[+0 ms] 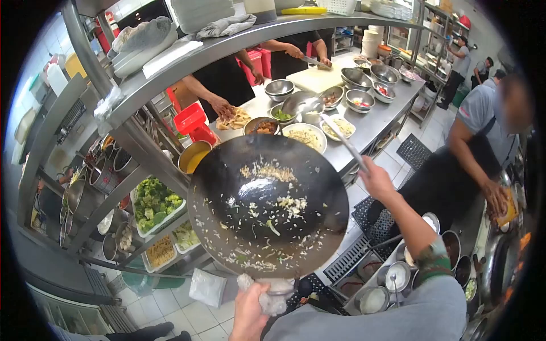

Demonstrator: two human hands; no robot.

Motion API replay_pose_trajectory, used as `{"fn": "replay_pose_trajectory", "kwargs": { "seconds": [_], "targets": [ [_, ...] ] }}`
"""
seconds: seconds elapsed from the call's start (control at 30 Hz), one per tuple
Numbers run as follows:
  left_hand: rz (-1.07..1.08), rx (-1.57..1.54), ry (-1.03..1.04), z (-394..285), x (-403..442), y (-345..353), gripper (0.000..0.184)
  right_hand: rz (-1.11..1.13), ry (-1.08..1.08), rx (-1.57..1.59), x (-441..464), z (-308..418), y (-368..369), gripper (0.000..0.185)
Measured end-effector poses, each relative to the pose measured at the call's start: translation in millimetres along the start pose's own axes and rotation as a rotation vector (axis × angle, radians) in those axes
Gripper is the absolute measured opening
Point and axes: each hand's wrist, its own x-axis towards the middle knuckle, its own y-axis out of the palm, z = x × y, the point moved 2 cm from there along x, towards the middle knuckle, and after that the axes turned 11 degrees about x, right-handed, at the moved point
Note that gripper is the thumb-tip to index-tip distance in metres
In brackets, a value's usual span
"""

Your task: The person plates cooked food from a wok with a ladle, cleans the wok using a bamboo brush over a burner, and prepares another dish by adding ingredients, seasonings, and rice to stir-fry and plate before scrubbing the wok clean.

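Observation:
A large dark wok (250, 210) with scattered bits of rice and chopped food inside is tilted in front of me. My left hand (250, 310) grips its near edge through a bunched pale cloth (270, 295). My right hand (376, 177) is closed round the handle of a long metal utensil (345, 142), whose far end reaches over the bowls on the counter. Just beyond the wok are a white bowl (307, 135) of pale food, a similar dish (339, 128) and a bowl of brown pieces (263, 126).
Co-workers' hands (220, 107) work across the steel counter (364, 133), one beside a cutting board (313, 78) with a knife. A person (483, 125) stands at the right near the stove. Broccoli (156, 204) fills a tray at lower left; a shelf (244, 35) spans overhead.

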Motion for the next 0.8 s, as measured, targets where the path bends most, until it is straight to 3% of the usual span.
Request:
{"fn": "replay_pose_trajectory", "kwargs": {
  "seconds": [0.07,0.13,0.17,0.2,0.37,0.43,0.47,0.5,0.53,0.57,0.6,0.7,0.8],
  "targets": [
    [-0.057,-0.067,0.151,-12,-4,19,0.02,0.074,0.006,0.236,-23,-9,-29,0.047],
    [0.417,-0.195,0.228,-35,58,30,0.013,0.048,0.021,0.337,-22,23,-52,0.049],
    [0.416,0.084,0.181,-70,91,50,0.016,-0.004,-0.028,0.297,-11,45,-63,0.049],
    [0.348,0.061,0.121,-82,130,69,0.022,-0.017,-0.084,0.287,-9,62,-69,0.051],
    [0.352,0.197,0.198,-101,114,30,0.028,-0.025,-0.165,0.179,-18,83,-96,0.052],
    [0.306,0.037,0.234,-106,122,29,0.024,-0.065,-0.164,0.17,-14,86,-66,0.051],
    [0.359,0.105,0.135,-131,160,44,0.018,-0.053,-0.011,0.154,11,101,-48,0.049],
    [0.406,0.017,0.116,-140,187,50,0.014,-0.078,-0.025,0.138,32,105,-20,0.047],
    [0.371,-0.022,0.124,-142,197,49,0.014,0.006,0.161,0.038,45,111,5,0.047],
    [0.332,-0.058,0.133,-145,203,49,0.013,-0.051,-0.067,0.008,57,98,39,0.05],
    [0.348,-0.06,0.132,-154,204,49,0.013,0.042,0.03,-0.076,57,132,41,0.053],
    [0.343,-0.107,0.128,-187,221,44,0.013,0.025,-0.139,-0.115,63,121,61,0.053],
    [0.468,-0.072,0.165,-216,261,36,0.006,0.04,-0.116,-0.267,41,119,40,0.053]
  ]
}}
